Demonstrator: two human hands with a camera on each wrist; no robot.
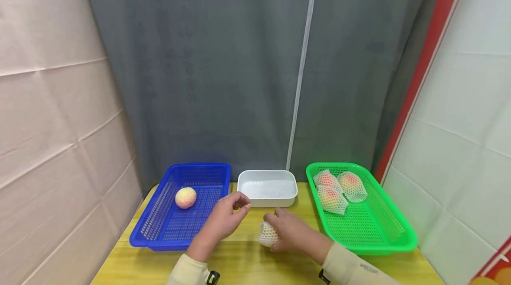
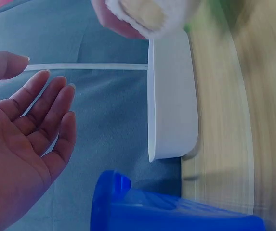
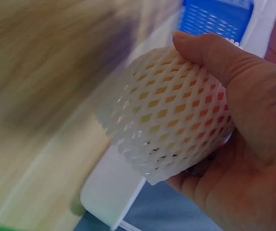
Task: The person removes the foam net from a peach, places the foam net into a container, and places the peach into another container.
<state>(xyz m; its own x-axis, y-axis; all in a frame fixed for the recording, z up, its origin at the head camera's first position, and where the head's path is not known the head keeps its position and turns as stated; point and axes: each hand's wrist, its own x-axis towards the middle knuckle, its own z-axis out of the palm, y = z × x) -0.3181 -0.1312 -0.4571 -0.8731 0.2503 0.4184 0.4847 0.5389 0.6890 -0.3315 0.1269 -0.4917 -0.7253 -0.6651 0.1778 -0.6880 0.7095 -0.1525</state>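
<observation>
While the peach sat low and just right of centre in the head view, cased in its white foam net, I took the step in hand to be finishing that wrapping. My right hand gripped it, thumb over one side and fingers curled round the other; my left hand, near it, held nothing, its fingers loosely bent. Just above stood the white tray. Three netted peaches lay in the green basket at lower right, so the next move seemed to call for a light grip and a carry there. One bare peach lay in the blue basket at lower left.
</observation>
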